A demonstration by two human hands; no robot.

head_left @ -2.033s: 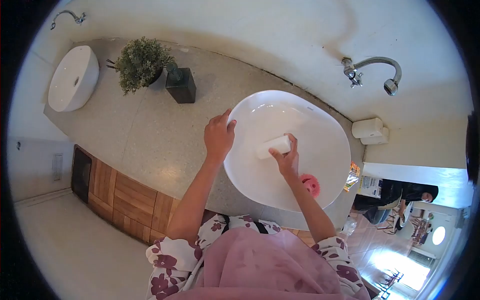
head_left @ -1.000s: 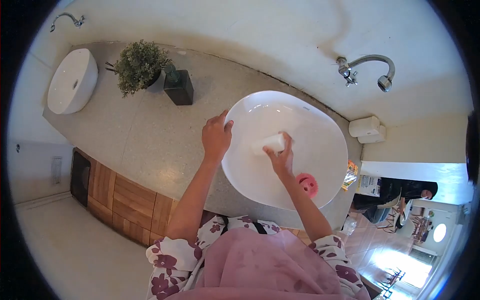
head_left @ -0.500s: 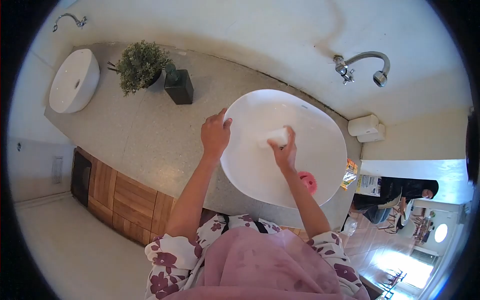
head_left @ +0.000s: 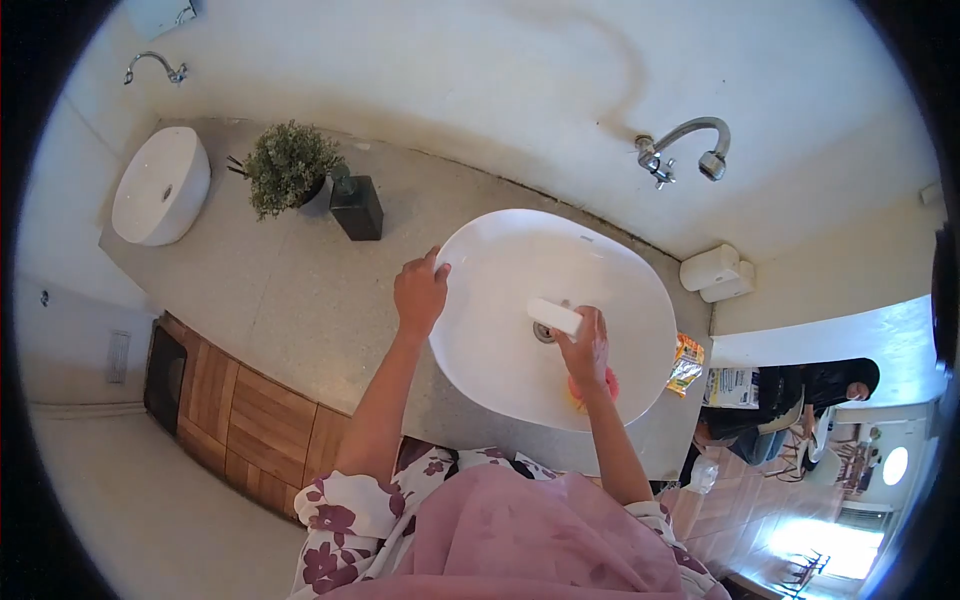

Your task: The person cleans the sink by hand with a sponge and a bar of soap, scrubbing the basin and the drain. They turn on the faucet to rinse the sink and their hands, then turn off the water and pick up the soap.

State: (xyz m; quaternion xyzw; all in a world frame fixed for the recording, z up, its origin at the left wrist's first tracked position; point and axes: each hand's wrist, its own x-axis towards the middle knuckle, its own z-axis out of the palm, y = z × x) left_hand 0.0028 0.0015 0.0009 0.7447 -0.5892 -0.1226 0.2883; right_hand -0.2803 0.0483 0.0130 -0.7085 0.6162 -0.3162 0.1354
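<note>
A white oval wash basin (head_left: 480,370) sits on the grey counter in front of me. My left hand (head_left: 420,293) rests at its left rim, fingers and thumb closed about the edge. Inside the bowl, my right hand (head_left: 587,345) grips a white rectangular block (head_left: 555,316), which looks like a sponge. The block is over the metal drain (head_left: 543,333) and partly covers it. Under my right wrist lies a round pink and yellow scrubber (head_left: 577,392), mostly hidden by the arm.
A chrome tap (head_left: 690,145) juts from the wall above the basin. Left of it stand a dark soap bottle (head_left: 357,210), a potted plant (head_left: 290,168) and a second basin (head_left: 150,215). To the right are an orange packet (head_left: 686,364), white holders (head_left: 710,268) and a seated person (head_left: 840,385).
My right hand has moved the white block lower in the bowl, uncovering part of the drain. My left hand stays at the rim. The view has shifted slightly.
</note>
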